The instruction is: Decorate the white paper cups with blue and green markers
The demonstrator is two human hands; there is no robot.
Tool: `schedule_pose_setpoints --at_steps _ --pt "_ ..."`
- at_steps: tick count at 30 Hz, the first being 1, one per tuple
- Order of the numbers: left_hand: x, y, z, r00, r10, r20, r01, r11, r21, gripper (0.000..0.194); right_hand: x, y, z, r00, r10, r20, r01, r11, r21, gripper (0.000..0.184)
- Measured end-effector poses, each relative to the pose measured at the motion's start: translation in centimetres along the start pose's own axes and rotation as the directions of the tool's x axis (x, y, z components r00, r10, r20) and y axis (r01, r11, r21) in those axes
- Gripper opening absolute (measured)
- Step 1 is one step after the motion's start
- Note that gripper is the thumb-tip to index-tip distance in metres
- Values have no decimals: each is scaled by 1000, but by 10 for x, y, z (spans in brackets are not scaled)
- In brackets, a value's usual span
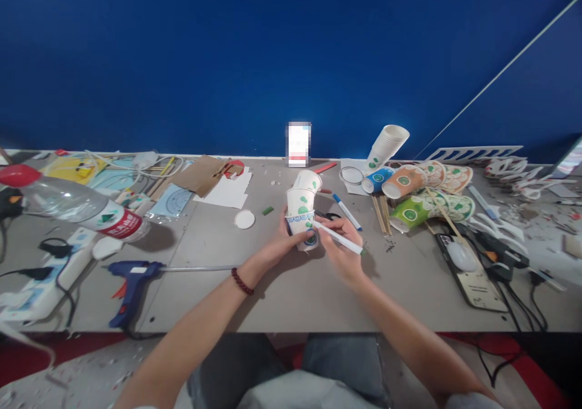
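From seven o'clock, the left forearm (200, 321) reaches up to a cupped left hand (292, 237); from five o'clock, the right forearm (400, 321) meets the right hand (341, 246), fingers pinched.

The phone screen (299, 145) by the blue wall (204, 63) is pixelated.

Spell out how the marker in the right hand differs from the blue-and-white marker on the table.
The held marker has a green end; the blue-and-white marker shows blue instead. The held marker is gripped in the right hand; the blue-and-white marker lies on the table. Both have slim, partly white bodies.
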State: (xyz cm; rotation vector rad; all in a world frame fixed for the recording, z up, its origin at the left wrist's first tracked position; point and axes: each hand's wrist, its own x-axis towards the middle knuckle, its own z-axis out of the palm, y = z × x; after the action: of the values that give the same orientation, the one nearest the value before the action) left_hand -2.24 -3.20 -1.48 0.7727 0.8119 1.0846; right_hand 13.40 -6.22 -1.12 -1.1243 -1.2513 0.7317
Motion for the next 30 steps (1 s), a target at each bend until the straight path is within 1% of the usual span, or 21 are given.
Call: schedule_pose_setpoints --at_steps 6,8,11,14,19,23,26,30 --pt "1 -3 -2 999 45 28 -45 999 -11 104 -2 0 0 1000 9 10 -9 1000 -29 10" --pt "1 -3 -2 999 35 21 -35 999 -1 105 -2 0 1 1000 22 14 -21 999 -33 10" --pt "0 -1 -1 1000 17 -1 -17 1000 11 111 -1 0 1 999 33 24 -32 999 -32 12" --pt "0 1 0 1000 9 3 -9 1000 2 114 -1 2 1 999 28 25 -27 999 -37 12" --pt "-2 2 1 1000 -18 -12 18 1000 16 114 -2 3 0 999 22 32 -21 999 -49 13" --pt "0 0 -1 1000 -24 -14 24 1000 -5 117 -2 2 0 999 30 32 -28 998 -53 13" --pt "1 -2 -4 1000 -12 4 12 1000 -20 116 -2 1 0 998 46 30 -44 997 -60 12" --pt "1 -3 -6 1000 -9 19 9 1000 11 116 -1 1 0 997 67 29 -64 995 -72 12"
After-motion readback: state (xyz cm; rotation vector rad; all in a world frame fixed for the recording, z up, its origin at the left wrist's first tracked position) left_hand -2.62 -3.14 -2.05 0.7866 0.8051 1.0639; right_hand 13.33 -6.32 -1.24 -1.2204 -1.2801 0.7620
